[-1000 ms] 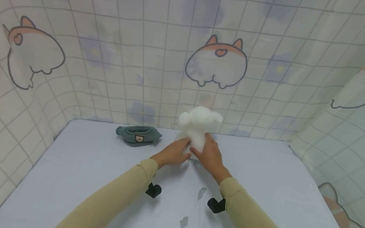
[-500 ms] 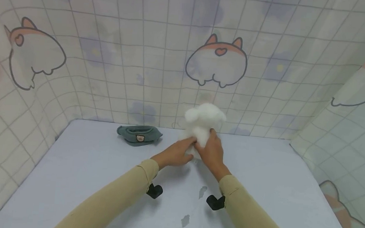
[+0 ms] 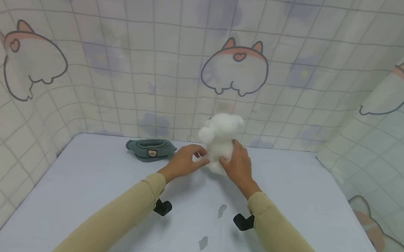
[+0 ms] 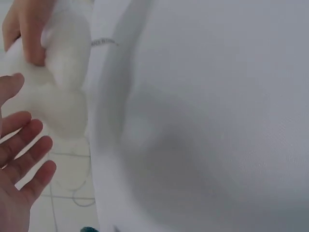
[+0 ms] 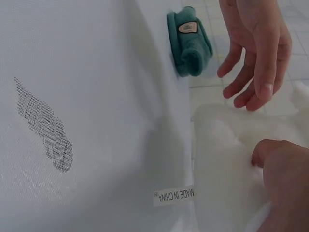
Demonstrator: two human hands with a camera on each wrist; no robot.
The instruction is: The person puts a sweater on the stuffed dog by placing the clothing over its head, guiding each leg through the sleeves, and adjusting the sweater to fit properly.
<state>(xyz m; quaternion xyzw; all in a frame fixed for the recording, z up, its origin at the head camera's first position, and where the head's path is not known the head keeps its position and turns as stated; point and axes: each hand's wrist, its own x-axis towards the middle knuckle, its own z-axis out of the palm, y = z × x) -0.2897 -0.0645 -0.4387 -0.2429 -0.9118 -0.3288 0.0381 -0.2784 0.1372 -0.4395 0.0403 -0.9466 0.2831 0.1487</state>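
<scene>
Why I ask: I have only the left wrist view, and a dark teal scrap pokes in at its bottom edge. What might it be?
Observer: Probably the teal cloth item; in the head view it sits near the back of the table, left of the left hand.
Operator: What does the blurred tag by the white plush toy say?
Observer: "MADE IN CHINA", legible but upside down in the right wrist view.
Operator: Any marks on the table outside my view?
Observer: Yes, the head view shows two grey patches between the sleeves.
</scene>
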